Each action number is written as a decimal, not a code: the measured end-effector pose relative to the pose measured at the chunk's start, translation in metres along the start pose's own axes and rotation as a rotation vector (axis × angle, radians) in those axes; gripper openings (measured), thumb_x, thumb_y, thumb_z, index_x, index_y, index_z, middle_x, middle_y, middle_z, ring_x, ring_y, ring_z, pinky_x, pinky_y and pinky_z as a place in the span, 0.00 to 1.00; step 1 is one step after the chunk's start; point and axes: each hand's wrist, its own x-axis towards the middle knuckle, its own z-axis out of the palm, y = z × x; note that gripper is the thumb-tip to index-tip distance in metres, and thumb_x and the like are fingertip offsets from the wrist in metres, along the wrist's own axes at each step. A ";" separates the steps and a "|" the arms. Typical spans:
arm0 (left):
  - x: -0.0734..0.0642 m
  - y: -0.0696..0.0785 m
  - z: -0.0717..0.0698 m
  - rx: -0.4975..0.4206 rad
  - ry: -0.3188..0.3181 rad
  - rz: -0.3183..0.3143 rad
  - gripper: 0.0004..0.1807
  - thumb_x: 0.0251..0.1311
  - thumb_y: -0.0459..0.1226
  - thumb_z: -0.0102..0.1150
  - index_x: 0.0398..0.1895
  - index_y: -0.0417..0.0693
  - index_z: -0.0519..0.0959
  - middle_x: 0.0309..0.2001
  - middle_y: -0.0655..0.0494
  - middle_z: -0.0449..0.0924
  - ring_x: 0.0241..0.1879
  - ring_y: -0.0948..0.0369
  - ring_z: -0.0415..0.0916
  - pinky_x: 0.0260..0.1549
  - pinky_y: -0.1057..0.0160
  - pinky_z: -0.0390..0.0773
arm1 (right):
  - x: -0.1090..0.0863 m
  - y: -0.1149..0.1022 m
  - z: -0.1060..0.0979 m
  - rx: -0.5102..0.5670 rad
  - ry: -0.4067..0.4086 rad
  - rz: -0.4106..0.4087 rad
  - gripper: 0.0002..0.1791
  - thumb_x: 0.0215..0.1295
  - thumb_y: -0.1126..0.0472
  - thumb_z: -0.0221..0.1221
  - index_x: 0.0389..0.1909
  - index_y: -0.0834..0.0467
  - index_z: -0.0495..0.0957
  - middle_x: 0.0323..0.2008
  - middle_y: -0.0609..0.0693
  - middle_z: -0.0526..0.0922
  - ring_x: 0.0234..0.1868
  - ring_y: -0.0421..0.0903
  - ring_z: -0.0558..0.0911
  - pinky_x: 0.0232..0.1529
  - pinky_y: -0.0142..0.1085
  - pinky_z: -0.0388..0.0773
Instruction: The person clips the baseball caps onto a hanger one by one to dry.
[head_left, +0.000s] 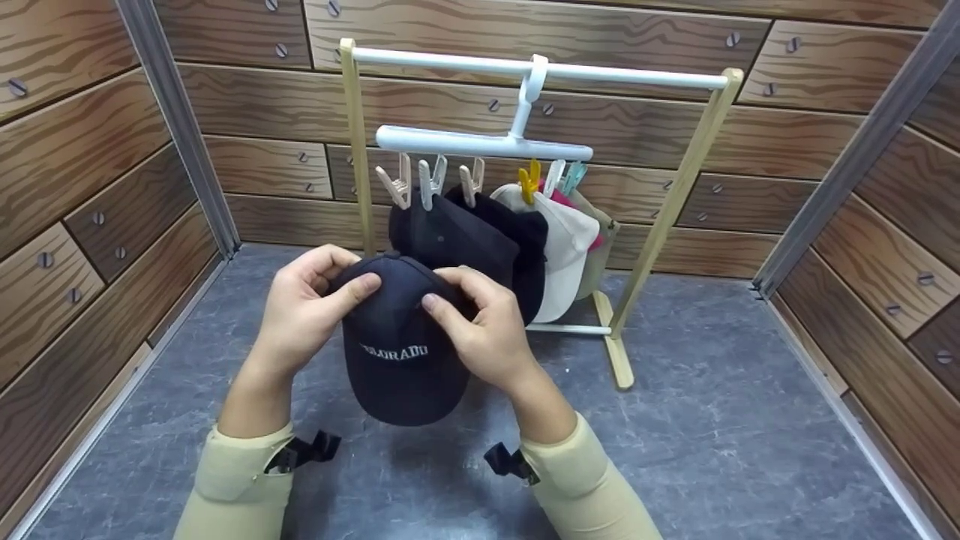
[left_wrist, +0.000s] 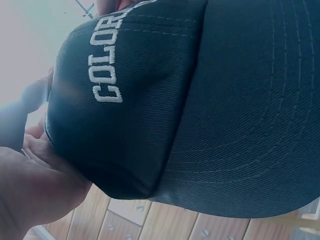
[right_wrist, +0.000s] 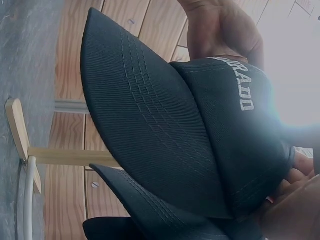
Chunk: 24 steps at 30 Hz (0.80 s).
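A dark navy baseball cap point(head_left: 405, 382) with white COLORADO lettering is held up by both hands, brim down, in front of the rack. My left hand point(head_left: 304, 307) grips the crown's left edge, thumb on the front and fingers behind. On the opposite edge my right hand point(head_left: 487, 322) pinches the crown the same way. The fingers behind the cap are mostly hidden. In the left wrist view the cap's brim point(left_wrist: 245, 110) fills much of the picture. The right wrist view shows the brim point(right_wrist: 145, 110) from the side, close to another dark cap point(right_wrist: 150, 205).
Behind stands a wooden rack point(head_left: 679, 202) with a white hanger point(head_left: 480, 142). Clothespins hang from it, holding a dark cap point(head_left: 450, 236), a black cap point(head_left: 534, 247), a white cap point(head_left: 562, 255) and a beige cap point(head_left: 598, 255). Wood-patterned walls enclose the grey floor point(head_left: 720, 420).
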 end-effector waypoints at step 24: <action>0.023 0.002 -0.002 -0.270 0.011 0.010 0.04 0.67 0.21 0.72 0.40 0.34 0.86 0.32 0.49 0.88 0.32 0.60 0.86 0.33 0.65 0.86 | 0.038 -0.022 -0.018 -0.163 -0.090 -0.082 0.13 0.77 0.62 0.70 0.57 0.63 0.88 0.44 0.50 0.89 0.45 0.43 0.86 0.49 0.38 0.83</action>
